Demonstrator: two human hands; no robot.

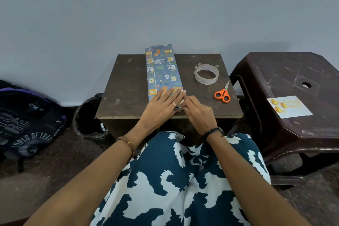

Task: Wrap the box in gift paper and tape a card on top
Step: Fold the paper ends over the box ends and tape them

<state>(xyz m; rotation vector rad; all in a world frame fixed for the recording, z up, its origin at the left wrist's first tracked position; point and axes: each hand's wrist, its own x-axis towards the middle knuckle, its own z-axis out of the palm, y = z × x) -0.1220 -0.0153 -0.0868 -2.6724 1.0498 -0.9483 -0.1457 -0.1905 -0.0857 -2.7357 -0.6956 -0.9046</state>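
Box (161, 71) overhangs table (128, 82) far edge; hands press near end.

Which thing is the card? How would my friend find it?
Look at the big dark plastic stool to the right of the small brown table. The card lies flat on its seat, alone: a white rectangle with gold ornaments and gold writing.

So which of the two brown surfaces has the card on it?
The plastic stool on the right holds the card; the wooden table holds the wrapped box.
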